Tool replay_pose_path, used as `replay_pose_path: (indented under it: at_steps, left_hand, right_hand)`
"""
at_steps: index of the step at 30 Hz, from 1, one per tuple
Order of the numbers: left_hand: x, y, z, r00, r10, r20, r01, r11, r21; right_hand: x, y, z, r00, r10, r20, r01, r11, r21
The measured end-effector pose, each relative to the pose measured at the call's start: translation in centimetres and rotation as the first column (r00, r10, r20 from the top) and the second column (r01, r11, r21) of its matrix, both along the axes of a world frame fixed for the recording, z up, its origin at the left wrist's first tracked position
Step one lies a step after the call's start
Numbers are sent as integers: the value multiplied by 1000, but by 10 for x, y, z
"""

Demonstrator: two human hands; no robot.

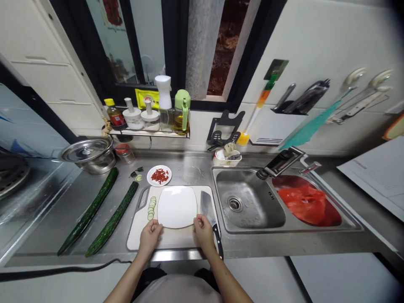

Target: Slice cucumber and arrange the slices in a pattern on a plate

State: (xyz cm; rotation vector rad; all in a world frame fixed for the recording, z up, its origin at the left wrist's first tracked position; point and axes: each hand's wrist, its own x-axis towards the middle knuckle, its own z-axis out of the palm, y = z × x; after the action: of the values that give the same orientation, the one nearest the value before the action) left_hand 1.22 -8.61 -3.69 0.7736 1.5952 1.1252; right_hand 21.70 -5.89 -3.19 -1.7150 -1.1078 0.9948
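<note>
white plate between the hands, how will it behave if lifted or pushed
The white plate is probably stiff: its rim shows no sag. Its glossy surface suggests it may be slippery, and its broad, squarish outline makes rolling unlikely.

The plate (177, 206) hides part of the board (137, 233). The yellow-capped bottle (114, 112) has lettering too small to read.

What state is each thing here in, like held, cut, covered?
White plate: held in left hand and right hand, over cutting board
Cucumber slices: cut, overlapping
Knife: lying flat, unheld
Small plate: holding red pieces
Long cucumbers: unpeeled, lying on counter
Steel pot: lid on
Red-lidded jar: closed
Red bag: crumpled
Faucet: no flow visible
</note>
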Motion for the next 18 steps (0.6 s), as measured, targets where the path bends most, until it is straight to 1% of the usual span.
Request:
replay_pose_path:
  at_steps: [3,9,14,18]
  left_hand:
    - [0,0,-4,1000,-9,-2,9,1000,-12]
    - [1,-1,-7,999,-36,-26,35,998,-48]
    - [0,-2,-10,998,-41,-55,38,997,-68]
    - [-1,-3,-14,995,-56,-85,52,997,-56]
  right_hand:
    - [-3,-4,0,997,-20,-79,13,997,-81]
    - [-3,-6,-5,988,-56,-142,44,995,-86]
    - [-5,-6,-13,977,-52,-207,25,991,-130]
    - [-5,-6,-19,978,-46,-203,16,989,-150]
